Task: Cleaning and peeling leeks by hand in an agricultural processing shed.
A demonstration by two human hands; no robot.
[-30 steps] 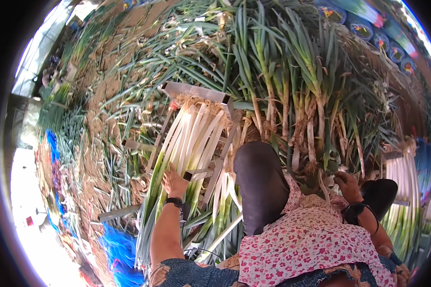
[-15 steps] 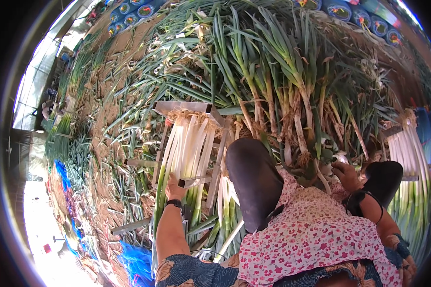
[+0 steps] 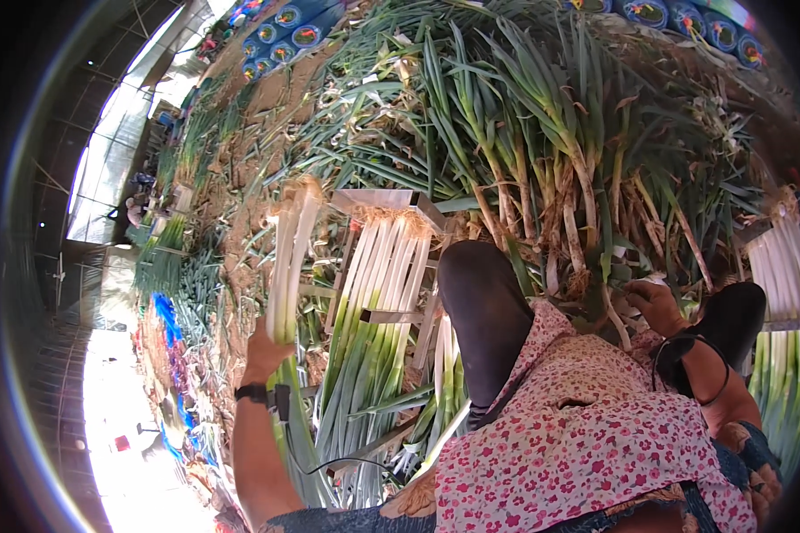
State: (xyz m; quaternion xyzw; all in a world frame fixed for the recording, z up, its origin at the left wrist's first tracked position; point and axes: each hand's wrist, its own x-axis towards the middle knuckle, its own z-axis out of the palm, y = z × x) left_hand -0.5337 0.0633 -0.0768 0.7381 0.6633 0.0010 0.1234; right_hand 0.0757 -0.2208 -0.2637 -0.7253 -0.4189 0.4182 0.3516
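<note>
L hand (image 3: pixel 265 348) w/ leek bunch (image 3: pixel 290 258), just L of metal rack (image 3: pixel 378 199).
Floral apron (image 3: pixel 551 435) nearest. R hand (image 3: pixel 656 305) by dark R knee (image 3: pixel 736 320), fingers part-curled, can't tell if holding anything. L fingers closed rd bunch's green part; leaves trail back twd apron, white shafts & roots stick out beyond fingers. Next, rack leeks (image 3: pixel 378 280), roots at far end; then rooty leek pile (image 3: pixel 542 133), blue-wrapped bundles (image 3: pixel 304 35) farthest.
</note>
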